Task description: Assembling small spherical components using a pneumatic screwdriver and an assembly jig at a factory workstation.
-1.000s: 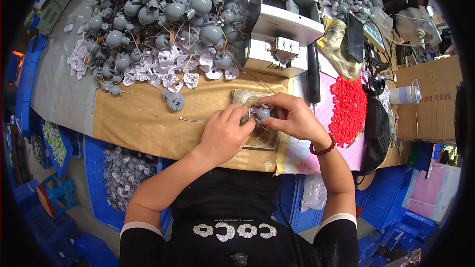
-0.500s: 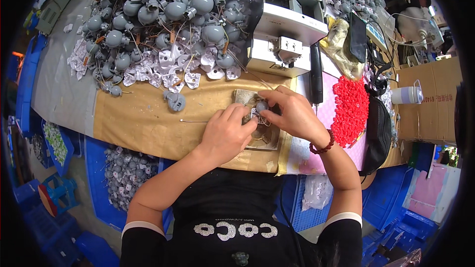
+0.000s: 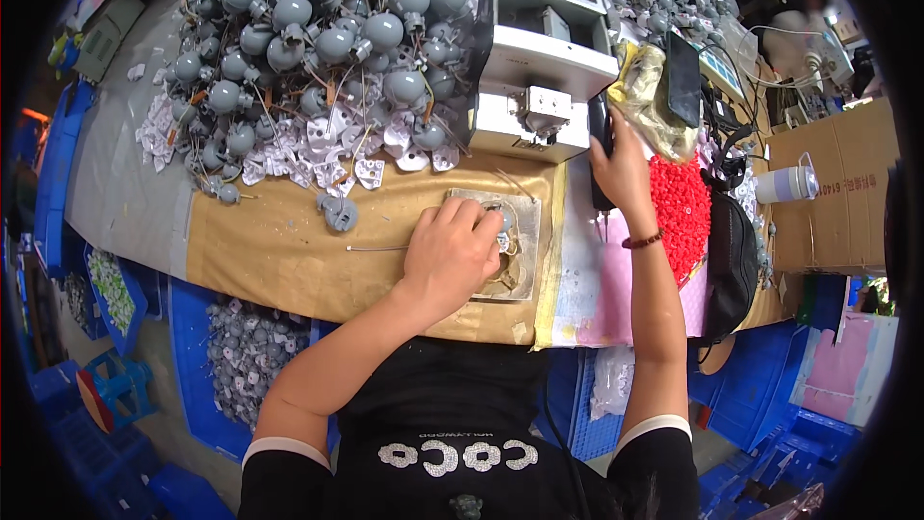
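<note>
My left hand (image 3: 448,255) is closed over a small grey ball-shaped part with a white piece (image 3: 504,239), holding it in a square fixture block (image 3: 529,226) on the table. Its fingers hide much of that part. To the right, my right hand (image 3: 626,169) has its fingers around a black electric screwdriver (image 3: 600,130), which points bit-down towards the table. A thin wire (image 3: 377,248) runs out to the left from under my left hand. Beyond it lies a single grey ball part (image 3: 339,214) with a white piece attached.
Grey ball-shaped parts (image 3: 313,34) with wires and white plates are heaped at the back left. A white-and-grey machine (image 3: 544,72) stands behind the fixture. Small red pieces (image 3: 679,217) are piled at the right, near a black pouch (image 3: 734,265). A blue bin (image 3: 192,366) stands below the table.
My right hand has left the part in the fixture, moved right and taken hold of the screwdriver. My left hand stays at the fixture. The whole view has shifted slightly.
</note>
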Available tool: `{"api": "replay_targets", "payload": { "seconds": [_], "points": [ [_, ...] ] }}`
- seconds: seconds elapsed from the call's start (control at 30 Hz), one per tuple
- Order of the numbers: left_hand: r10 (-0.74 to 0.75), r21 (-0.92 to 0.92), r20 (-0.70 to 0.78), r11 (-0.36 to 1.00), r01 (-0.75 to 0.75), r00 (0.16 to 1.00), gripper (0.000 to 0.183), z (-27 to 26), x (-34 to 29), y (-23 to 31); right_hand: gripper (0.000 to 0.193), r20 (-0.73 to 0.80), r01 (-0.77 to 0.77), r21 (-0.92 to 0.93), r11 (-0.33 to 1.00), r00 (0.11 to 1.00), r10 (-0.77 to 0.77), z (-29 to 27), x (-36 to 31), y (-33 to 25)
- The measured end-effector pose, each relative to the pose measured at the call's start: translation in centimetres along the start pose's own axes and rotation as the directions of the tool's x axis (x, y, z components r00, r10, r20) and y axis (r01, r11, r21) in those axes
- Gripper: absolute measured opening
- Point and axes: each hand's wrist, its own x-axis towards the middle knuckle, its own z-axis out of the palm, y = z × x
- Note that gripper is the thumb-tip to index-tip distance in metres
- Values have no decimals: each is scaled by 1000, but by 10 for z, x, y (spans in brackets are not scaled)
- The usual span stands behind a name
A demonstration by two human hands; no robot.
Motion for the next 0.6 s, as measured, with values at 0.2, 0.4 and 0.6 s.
{"api": "replay_targets", "payload": {
  "seconds": [0.2,0.4,0.6],
  "points": [
    [-11,-28,-2,1000,11,1000,34,-4,1,2,59,-2,-274,368,889,955,295,-11,0,6],
    [-32,-48,3,998,32,999,34,-5,-4,-2,78,-432,349,808,475,899,74,-113,-3,-104],
    [-57,-67,15,996,58,998,36,-2,-2,4,72,-331,305,891,336,943,21,-96,39,-145]
  ]
}}
